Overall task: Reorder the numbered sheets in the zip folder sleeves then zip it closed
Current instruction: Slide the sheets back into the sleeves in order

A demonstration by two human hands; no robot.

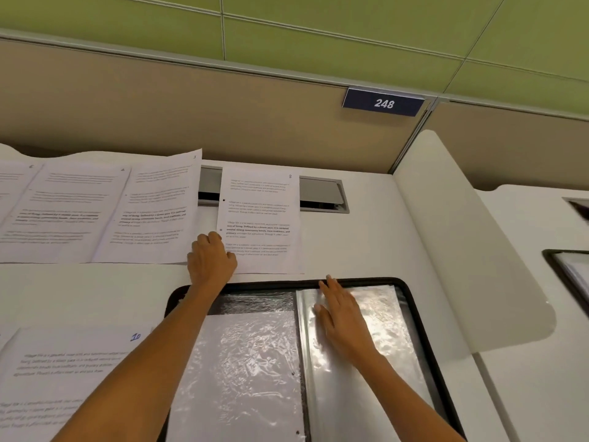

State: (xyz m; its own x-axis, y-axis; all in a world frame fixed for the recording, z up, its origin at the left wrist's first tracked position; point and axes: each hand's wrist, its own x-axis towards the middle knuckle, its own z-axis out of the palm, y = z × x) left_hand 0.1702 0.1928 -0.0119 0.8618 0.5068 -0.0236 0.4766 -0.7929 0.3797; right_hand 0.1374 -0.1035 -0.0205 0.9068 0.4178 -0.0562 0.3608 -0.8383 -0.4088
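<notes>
The black zip folder (414,301) lies open on the white desk, its clear plastic sleeves (382,314) shining. A sheet sits in the left sleeve (242,362). My right hand (342,320) rests flat with straight fingers on the right-hand sleeve near the spine. My left hand (212,260) reaches past the folder's top edge, fingers curled at the lower left edge of the sheet numbered 2 (264,218). Sheets numbered 3 (159,208) and 4 (73,212) lie in an overlapping row to the left. Sheet 10 (70,362) lies at the near left.
A grey cable hatch (322,194) is set in the desk behind sheet 2. A white curved divider (462,244) stands on the right, a beige partition with a sign reading 248 (384,103) behind. Another black folder (570,275) shows at the right edge.
</notes>
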